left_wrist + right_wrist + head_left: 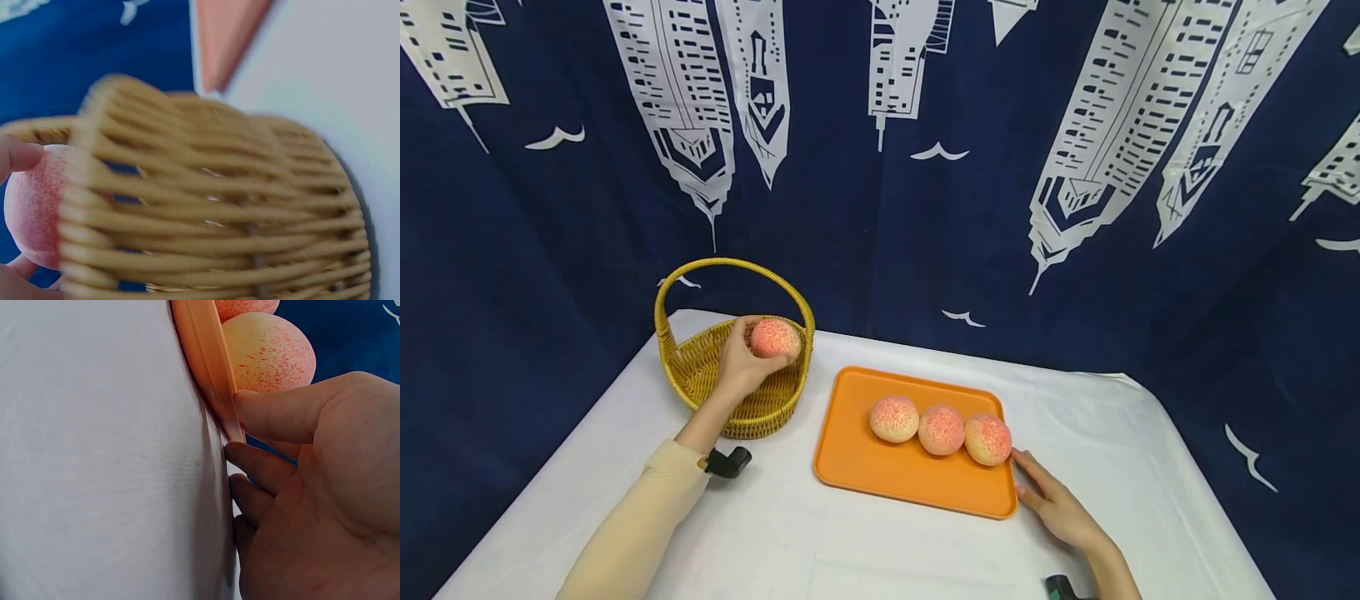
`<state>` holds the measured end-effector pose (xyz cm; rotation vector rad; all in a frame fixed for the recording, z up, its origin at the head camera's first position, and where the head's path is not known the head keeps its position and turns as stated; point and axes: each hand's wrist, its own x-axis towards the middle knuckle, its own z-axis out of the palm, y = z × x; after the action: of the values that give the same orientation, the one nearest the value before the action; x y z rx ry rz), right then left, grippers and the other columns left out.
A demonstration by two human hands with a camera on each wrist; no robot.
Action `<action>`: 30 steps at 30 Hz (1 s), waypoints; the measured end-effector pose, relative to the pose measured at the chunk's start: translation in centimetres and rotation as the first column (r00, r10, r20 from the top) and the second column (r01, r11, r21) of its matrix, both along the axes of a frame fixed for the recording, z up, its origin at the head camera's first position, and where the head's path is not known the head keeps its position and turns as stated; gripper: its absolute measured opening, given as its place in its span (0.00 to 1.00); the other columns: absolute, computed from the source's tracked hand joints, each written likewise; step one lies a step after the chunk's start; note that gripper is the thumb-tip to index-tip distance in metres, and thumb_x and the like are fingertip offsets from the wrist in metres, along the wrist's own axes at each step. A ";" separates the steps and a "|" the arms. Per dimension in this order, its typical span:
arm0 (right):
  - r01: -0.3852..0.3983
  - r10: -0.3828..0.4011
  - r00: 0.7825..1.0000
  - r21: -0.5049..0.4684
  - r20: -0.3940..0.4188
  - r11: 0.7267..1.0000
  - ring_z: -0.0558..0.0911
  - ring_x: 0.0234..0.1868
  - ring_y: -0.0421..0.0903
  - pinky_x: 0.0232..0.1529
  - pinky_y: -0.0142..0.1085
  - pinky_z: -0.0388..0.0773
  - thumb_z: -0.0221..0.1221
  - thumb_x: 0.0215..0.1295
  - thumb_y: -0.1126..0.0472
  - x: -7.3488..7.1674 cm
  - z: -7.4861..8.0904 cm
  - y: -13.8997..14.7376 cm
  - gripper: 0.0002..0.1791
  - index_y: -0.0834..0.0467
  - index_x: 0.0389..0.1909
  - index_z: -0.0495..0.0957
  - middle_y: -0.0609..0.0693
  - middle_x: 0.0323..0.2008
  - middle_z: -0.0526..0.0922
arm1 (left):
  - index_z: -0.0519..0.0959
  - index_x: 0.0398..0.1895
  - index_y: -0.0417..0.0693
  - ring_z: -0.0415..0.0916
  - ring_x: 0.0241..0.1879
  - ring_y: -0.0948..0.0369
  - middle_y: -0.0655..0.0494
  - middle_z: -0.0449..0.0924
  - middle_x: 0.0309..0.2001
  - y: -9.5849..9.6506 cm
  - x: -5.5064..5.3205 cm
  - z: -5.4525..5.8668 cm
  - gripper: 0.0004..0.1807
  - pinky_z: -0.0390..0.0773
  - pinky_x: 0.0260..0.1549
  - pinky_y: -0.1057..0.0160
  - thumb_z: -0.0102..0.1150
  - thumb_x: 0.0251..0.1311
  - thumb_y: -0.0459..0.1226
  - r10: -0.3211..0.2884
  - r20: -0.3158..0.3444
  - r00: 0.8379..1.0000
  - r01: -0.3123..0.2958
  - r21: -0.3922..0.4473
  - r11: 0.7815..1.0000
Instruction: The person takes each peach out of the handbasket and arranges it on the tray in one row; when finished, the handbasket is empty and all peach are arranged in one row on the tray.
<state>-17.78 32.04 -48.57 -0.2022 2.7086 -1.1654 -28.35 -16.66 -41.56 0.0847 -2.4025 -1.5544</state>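
My left hand [747, 360] grips a pink and cream peach [776, 340] between thumb and fingers, at the mouth of a yellow wicker basket [763, 426] with a tall arched handle. In the left wrist view, the basket's woven side [219, 206] hides part of the held peach [34, 206]. Three more peaches sit in a row on an orange tray [880, 477]: a left one [894, 419], a middle one [942, 430] and a right one [988, 440]. At the tray's right edge rests my right hand [1063, 512]; its thumb touches the rim [212, 369], fingers loosely extended against the white cloth.
A white cloth [775, 533] covers the table under basket and tray. Behind it hangs a dark blue curtain [880, 250] printed with white buildings and birds. The basket's handle [730, 262] arches above the left hand.
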 end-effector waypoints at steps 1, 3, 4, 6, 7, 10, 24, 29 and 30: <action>-0.001 0.001 1.000 0.006 0.005 1.000 0.45 0.75 0.68 0.69 0.67 0.43 0.53 0.72 0.56 0.0 0.0 0.0 0.33 0.59 0.74 0.57 0.68 0.75 0.49 | 0.62 0.66 0.42 0.67 0.59 0.45 0.39 0.68 0.60 0.1 0.6 0.4 0.44 0.71 0.58 0.46 0.73 0.44 0.33 -0.013 -0.017 1.000 0.013 0.006 1.000; 0.004 -0.004 1.000 0.007 0.015 1.000 0.45 0.75 0.67 0.70 0.67 0.42 0.52 0.72 0.56 -0.1 0.0 0.1 0.33 0.58 0.75 0.56 0.67 0.75 0.48 | 0.63 0.66 0.43 0.67 0.58 0.46 0.40 0.68 0.60 0.4 1.7 1.1 0.43 0.72 0.56 0.48 0.73 0.44 0.31 -0.040 -0.054 0.998 0.041 0.023 0.999; 0.007 -0.007 1.000 0.007 0.020 1.000 0.45 0.76 0.67 0.70 0.67 0.42 0.52 0.72 0.56 -0.2 0.0 0.1 0.33 0.58 0.75 0.56 0.67 0.75 0.48 | 0.64 0.65 0.42 0.67 0.58 0.47 0.40 0.68 0.60 0.6 2.2 1.4 0.43 0.73 0.55 0.48 0.73 0.43 0.30 -0.051 -0.073 0.996 0.053 0.027 0.998; 0.012 -0.012 0.999 0.006 0.034 1.000 0.44 0.76 0.67 0.70 0.66 0.41 0.52 0.73 0.56 -0.2 0.0 0.1 0.33 0.57 0.75 0.56 0.66 0.76 0.47 | 0.65 0.65 0.42 0.67 0.57 0.48 0.41 0.69 0.60 1.0 3.2 1.8 0.43 0.74 0.54 0.50 0.73 0.42 0.29 -0.070 -0.109 0.992 0.075 0.038 0.996; 0.012 -0.012 0.999 0.004 0.036 1.000 0.44 0.76 0.67 0.70 0.66 0.41 0.52 0.73 0.56 -0.2 0.1 0.1 0.33 0.57 0.75 0.56 0.66 0.76 0.47 | 0.65 0.65 0.41 0.67 0.57 0.48 0.41 0.69 0.60 1.2 3.7 2.0 0.43 0.74 0.53 0.51 0.73 0.42 0.29 -0.080 -0.126 0.989 0.085 0.039 0.996; 0.011 -0.011 0.999 0.002 0.040 1.000 0.44 0.76 0.67 0.70 0.66 0.41 0.52 0.72 0.55 -0.1 0.1 0.1 0.33 0.58 0.75 0.56 0.66 0.75 0.47 | 0.66 0.65 0.41 0.67 0.57 0.50 0.42 0.70 0.60 2.1 4.8 2.2 0.43 0.74 0.51 0.54 0.73 0.41 0.27 -0.126 -0.172 0.977 0.136 0.049 0.989; -0.002 0.002 1.000 -0.016 -0.002 1.000 0.45 0.75 0.68 0.70 0.67 0.43 0.53 0.72 0.59 0.1 0.0 -0.1 0.32 0.60 0.74 0.57 0.68 0.75 0.49 | 0.66 0.66 0.41 0.68 0.58 0.47 0.41 0.71 0.60 7.2 5.4 -1.3 0.43 0.73 0.57 0.46 0.71 0.39 0.26 -0.382 -0.115 0.917 0.394 0.102 0.914; 0.000 0.000 1.000 -0.014 -0.006 1.000 0.45 0.75 0.68 0.70 0.66 0.43 0.53 0.72 0.59 0.1 0.1 0.0 0.32 0.61 0.74 0.57 0.68 0.75 0.48 | 0.65 0.63 0.40 0.68 0.57 0.49 0.42 0.71 0.58 8.0 4.7 -2.7 0.41 0.73 0.56 0.48 0.70 0.41 0.26 -0.405 -0.097 0.909 0.412 0.074 0.908; -0.002 0.001 1.000 -0.017 -0.004 1.000 0.45 0.75 0.68 0.70 0.67 0.43 0.53 0.72 0.59 0.1 0.1 0.0 0.32 0.61 0.74 0.57 0.68 0.75 0.48 | 0.66 0.63 0.41 0.69 0.56 0.50 0.43 0.72 0.58 8.0 4.5 -3.1 0.41 0.74 0.56 0.50 0.71 0.40 0.26 -0.401 -0.094 0.911 0.407 0.055 0.912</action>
<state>-17.67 32.00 -48.46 -0.2090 2.7024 -1.1887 -23.83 -8.64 -44.64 -0.4844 -2.4028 -1.7763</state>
